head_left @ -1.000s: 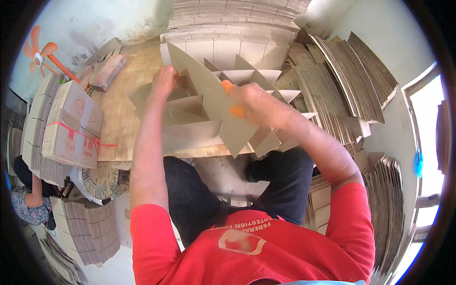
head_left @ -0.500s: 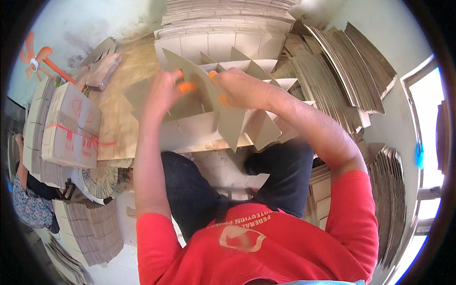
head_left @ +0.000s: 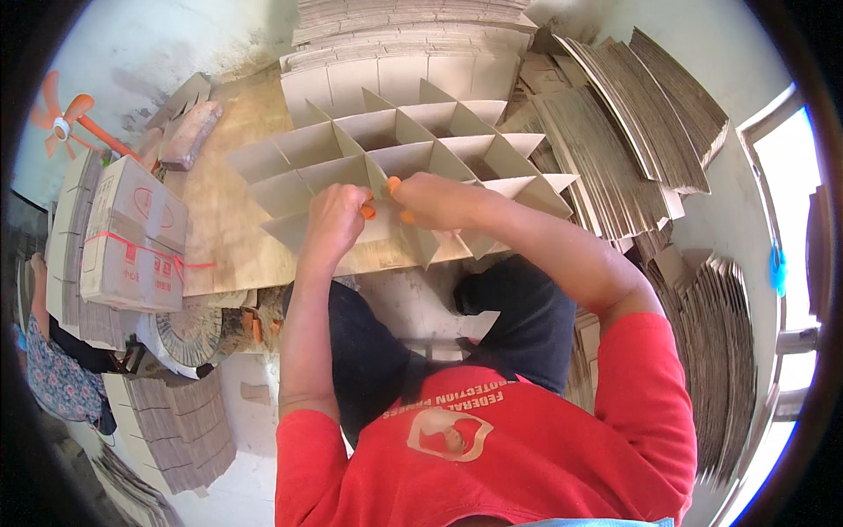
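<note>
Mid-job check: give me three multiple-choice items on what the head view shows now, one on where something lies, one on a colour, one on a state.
1. Where does the tied carton lie relative to the divider grid?
A. On the person's left
B. On the person's right
C. On top of the grid

2. What colour are the tips on the fingers?
A. Blue
B. Orange
C. White

3. How does the grid stand?
A. Folded flat in a pile
B. Spread open into cells
C. Packed inside a carton

Answers:
1. A: the carton sits at the table's left end, apart from the grid.
2. B: orange caps show where the left hand and right hand meet at a strip.
3. B: crossing strips form open compartments on the table.
</note>
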A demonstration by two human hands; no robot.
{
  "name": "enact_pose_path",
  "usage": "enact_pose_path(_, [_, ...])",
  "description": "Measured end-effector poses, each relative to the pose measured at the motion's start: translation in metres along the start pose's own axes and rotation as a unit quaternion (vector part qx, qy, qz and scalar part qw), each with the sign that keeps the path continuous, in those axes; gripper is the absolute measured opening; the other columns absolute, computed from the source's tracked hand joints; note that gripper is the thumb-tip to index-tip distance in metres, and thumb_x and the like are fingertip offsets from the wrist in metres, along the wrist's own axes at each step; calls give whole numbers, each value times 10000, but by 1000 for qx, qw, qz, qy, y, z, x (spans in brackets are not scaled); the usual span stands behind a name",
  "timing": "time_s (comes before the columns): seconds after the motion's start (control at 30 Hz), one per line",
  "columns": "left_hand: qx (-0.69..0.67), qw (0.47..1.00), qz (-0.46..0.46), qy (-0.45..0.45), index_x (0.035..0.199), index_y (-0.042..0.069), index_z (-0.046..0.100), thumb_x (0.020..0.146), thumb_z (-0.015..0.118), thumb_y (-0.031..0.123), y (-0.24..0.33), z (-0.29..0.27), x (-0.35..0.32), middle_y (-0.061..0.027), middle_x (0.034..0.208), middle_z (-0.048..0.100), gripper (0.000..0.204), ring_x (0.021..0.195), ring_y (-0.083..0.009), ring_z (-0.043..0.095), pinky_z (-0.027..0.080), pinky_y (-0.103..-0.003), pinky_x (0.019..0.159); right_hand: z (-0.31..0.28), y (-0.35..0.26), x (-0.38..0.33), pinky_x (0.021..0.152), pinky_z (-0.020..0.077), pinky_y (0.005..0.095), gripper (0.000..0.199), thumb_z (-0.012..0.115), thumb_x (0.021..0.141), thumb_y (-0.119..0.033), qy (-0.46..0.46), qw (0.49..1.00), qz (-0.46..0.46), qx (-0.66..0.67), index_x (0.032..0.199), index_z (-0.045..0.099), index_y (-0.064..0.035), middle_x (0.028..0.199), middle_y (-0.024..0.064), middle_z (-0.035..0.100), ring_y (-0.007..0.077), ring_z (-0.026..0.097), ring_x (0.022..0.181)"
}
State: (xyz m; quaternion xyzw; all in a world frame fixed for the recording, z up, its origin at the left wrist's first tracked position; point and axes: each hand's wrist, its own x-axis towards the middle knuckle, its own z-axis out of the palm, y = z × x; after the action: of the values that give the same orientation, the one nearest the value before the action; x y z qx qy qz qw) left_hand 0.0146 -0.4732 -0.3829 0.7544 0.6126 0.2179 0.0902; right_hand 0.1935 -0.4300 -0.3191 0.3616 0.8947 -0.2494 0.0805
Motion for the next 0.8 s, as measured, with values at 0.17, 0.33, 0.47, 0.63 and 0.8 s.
enact_pose_path(0.17, [-78,994,52,53,1102,55,601,669,758,101,21,-3,-3,-173,1159,600,463,1104,-342,543,448,-421,879,1,56,-23,638,512,426,280,595,878,-235,321,945,-47,-40,1048,578,-14,759,168,627,338,636,704])
enact_pose_path(0.33, [69,990,112,-42,1235,9,506,652,778,140,41,-4,-2,-114,1426,399,656,1378,-268,273,275,-476,1075,-40,112,-74,726,536,382,189,592,854,-191,477,855,32,-200,1012,621,-91,1058,124,613,305,606,925])
enact_pose_path(0.47, [102,984,108,-102,1312,49,462,676,761,125,38,1,5,-102,1422,411,707,1377,-275,276,243,-470,1103,-81,178,-137,837,478,406,342,585,872,-284,456,816,187,-302,1162,564,-103,1201,99,514,267,484,1106])
enact_pose_path(0.63, [19,997,78,10,1351,37,419,712,742,139,47,-3,-2,-149,1394,426,723,1348,-288,326,245,-485,1094,-133,232,-214,944,380,547,588,579,832,-545,428,715,444,-329,1184,572,-73,1269,125,513,291,445,1193])
enact_pose_path(0.8, [37,995,59,69,1349,34,428,722,743,165,29,-7,-9,-171,1382,431,714,1327,-299,354,259,-469,1084,-163,256,-265,880,402,546,660,542,819,-637,334,727,570,-186,1007,643,-13,1114,147,628,332,558,1078])
